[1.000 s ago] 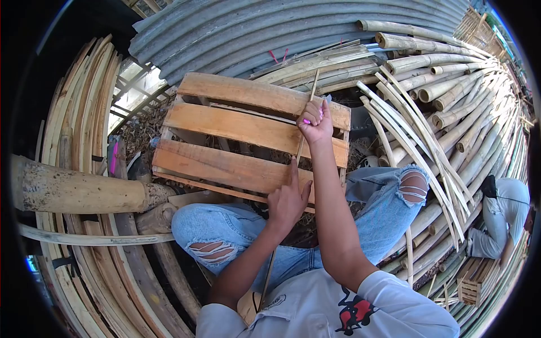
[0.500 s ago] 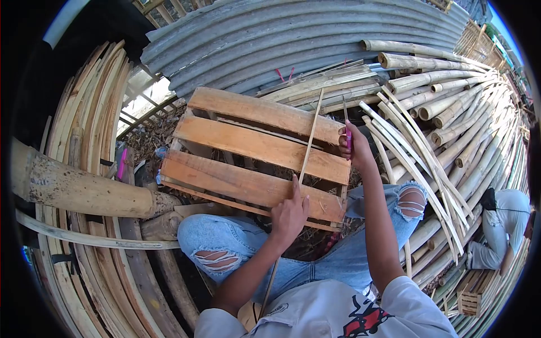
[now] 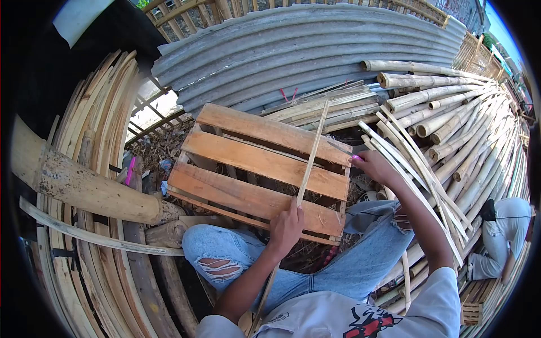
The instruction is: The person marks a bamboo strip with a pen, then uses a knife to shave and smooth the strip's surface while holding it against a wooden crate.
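Observation:
My left hand (image 3: 285, 228) is closed around a thin bamboo strip (image 3: 311, 152) near the front edge of a slatted wooden crate (image 3: 239, 151). The strip slants across the crate's top, and its lower part runs back under my forearm over my lap. In my right hand (image 3: 376, 167), at the crate's right side, is a knife (image 3: 355, 158) with a pink handle. Its blade points left over the crate's far right corner, apart from the strip. My fingers hide much of the handle.
Bamboo poles (image 3: 434, 104) are heaped on the right, with pale split strips (image 3: 417, 169) over them. Stacked wooden slats (image 3: 98, 124) and a thick bamboo pole (image 3: 96, 183) lie left. Corrugated sheeting (image 3: 304, 48) stands behind. Another person (image 3: 507, 225) bends at far right.
My right hand has lowered and moved right, and the knife has turned from upright to pointing left. My left index finger, stretched along the strip before, has curled round it. The view shifted slightly.

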### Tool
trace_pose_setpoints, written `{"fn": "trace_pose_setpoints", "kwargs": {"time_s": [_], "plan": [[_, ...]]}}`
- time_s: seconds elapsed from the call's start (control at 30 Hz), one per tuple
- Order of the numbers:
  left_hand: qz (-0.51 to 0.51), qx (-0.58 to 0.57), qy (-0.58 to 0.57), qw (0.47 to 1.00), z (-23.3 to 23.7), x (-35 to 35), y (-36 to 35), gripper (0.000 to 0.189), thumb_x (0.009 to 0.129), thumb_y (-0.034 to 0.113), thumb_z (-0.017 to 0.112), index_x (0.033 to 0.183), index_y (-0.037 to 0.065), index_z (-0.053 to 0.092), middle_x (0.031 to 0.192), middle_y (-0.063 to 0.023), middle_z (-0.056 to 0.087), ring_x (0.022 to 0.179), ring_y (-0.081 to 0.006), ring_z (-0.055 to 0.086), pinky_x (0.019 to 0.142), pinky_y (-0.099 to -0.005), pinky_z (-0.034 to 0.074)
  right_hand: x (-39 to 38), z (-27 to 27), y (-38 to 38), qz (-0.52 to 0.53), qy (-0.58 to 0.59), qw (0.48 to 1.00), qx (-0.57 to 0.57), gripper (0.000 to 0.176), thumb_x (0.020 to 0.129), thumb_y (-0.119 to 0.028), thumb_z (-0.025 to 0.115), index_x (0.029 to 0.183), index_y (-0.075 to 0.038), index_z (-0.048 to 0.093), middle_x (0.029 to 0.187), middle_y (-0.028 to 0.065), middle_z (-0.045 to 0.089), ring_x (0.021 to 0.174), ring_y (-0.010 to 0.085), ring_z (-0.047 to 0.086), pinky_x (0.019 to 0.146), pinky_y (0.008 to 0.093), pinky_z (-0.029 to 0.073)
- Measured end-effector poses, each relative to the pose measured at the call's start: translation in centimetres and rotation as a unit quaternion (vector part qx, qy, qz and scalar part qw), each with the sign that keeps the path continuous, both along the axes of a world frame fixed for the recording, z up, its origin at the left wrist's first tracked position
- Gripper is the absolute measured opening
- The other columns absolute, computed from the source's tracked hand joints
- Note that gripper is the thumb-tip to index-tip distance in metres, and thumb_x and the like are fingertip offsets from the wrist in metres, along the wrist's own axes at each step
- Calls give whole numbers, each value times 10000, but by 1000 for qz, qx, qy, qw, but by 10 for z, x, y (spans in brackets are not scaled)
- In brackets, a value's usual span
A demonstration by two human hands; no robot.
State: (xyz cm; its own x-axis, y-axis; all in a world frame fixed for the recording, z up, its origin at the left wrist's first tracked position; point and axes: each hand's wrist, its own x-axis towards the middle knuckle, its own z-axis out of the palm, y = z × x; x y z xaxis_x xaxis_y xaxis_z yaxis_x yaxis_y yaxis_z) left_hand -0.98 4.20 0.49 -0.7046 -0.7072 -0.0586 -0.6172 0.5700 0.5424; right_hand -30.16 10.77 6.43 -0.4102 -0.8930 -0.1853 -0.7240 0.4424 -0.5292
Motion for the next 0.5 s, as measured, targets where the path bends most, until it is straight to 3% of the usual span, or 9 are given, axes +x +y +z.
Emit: {"fn": "trace_pose_setpoints", "kwargs": {"time_s": [0.1, 0.17, 0.2, 0.23, 0.33, 0.43, 0.5], "plan": [[1, 20, 34, 999, 6, 1, -2, 416, 936, 299, 437, 1223, -2, 452, 607, -248, 581, 619, -432, 601, 579, -515, 486, -6, 1, -6, 28, 40, 998, -29, 441, 903, -384, 518, 836, 48, 577, 677, 216, 595, 669, 337, 612, 666, 409, 467], [3, 39, 45, 998, 16, 1, -2, 410, 933, 305, 446, 1230, 22, 442, 622, -257, 578, 638, -455, 586, 610, -530, 473, -5, 14, -19, -78, -162, 984, -11, 447, 889, -413, 557, 816, 28, 543, 661, 162, 599, 597, 225, 626, 566, 353, 493], [6, 36, 33, 999, 23, 1, 0, 421, 929, 317, 456, 1228, 20, 442, 629, -258, 579, 636, -454, 587, 606, -530, 473, -13, 6, -30, -94, -215, 971, -43, 432, 862, -421, 609, 800, -5, 512, 681, 110, 600, 557, 143, 612, 493, 283, 496], [10, 33, 21, 999, 26, 1, 1, 432, 925, 330, 465, 1225, 19, 443, 635, -259, 581, 635, -452, 589, 602, -531, 473, -17, 1, -41, -109, -288, 948, -86, 454, 833, -430, 644, 846, 9, 531, 793, 121, 616, 638, 179, 635, 534, 292, 537], [-6, 20, 18, 1000, 29, 1, 2, 452, 918, 336, 482, 1219, 1, 443, 606, -249, 573, 616, -444, 591, 579, -517, 479, -35, 2, -82, -152, -363, 907, -151, 559, 800, -437, 678, 1038, 35, 498, 1021, 163, 565, 877, 268, 623, 627, 351, 571], [-21, 1, 17, 1000, 37, 3, 6, 446, 911, 322, 498, 1211, -3, 447, 570, -234, 562, 604, -436, 597, 560, -506, 491, -62, 6, -121, -168, -357, 877, -273, 561, 803, -405, 684, 1084, 21, 453, 1100, 178, 524, 909, 298, 615, 626, 382, 573], [-19, -3, -20, 1000, 41, 5, 11, 448, 905, 322, 506, 1207, -4, 448, 558, -222, 561, 591, -433, 597, 543, -499, 497, -79, 10, -140, -155, -410, 852, -285, 552, 802, -383, 692, 1086, 22, 446, 1132, 188, 513, 916, 309, 608, 626, 400, 571]]}}
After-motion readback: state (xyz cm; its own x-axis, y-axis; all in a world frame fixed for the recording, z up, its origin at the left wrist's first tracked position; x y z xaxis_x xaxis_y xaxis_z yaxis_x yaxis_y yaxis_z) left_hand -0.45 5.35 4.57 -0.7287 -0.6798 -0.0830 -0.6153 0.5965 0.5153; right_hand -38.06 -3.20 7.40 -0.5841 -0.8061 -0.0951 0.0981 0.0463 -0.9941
